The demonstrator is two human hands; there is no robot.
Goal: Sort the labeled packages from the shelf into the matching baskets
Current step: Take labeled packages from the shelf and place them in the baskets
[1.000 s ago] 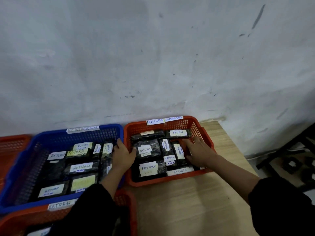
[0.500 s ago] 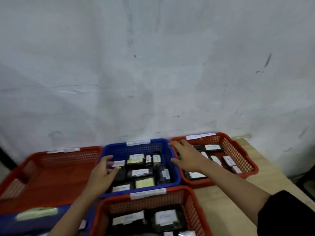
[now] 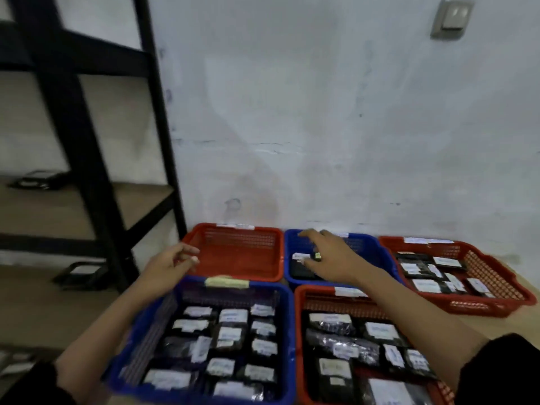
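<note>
- While both arms reach forward over the baskets, the left hand [image 3: 168, 264] hovers in the air at the near left corner of the far red basket [image 3: 233, 252], its fingers loosely curled and holding nothing.
- The right hand [image 3: 330, 255] is stretched out over the far blue basket [image 3: 377, 252], fingers spread and relaxed, gripping nothing; whether the fingertips touch the packages beneath cannot be told through the blur.
- That far blue basket holds a few dark packages with white labels [image 3: 301, 263], seen just left of the right hand.
- The far red basket, left of it, shows only its bare red floor, with a white tag on its back rim.
- Nearest the camera, a blue basket [image 3: 287, 346] on the left is packed with dark labeled packages [image 3: 230, 334] in rows; a yellowish tag sits on its far rim.
- Beside it on the right, touching it, a near red basket [image 3: 299, 331] also holds labeled packages [image 3: 356, 343], partly crossed by the right forearm.
- A third red basket [image 3: 482, 305] at far right sits on the wooden worktop [image 3: 523, 320], with more labeled packages [image 3: 429, 273] inside.
- At left stands a black-framed shelf [image 3: 87, 159]; a dark package [image 3: 38, 179] lies on its middle board and another [image 3: 80, 274] on a lower one.
- A pale switch plate [image 3: 451, 17] is fixed to the white wall [image 3: 321, 112] behind the baskets.
- The writing on the labels is too blurred to read.
</note>
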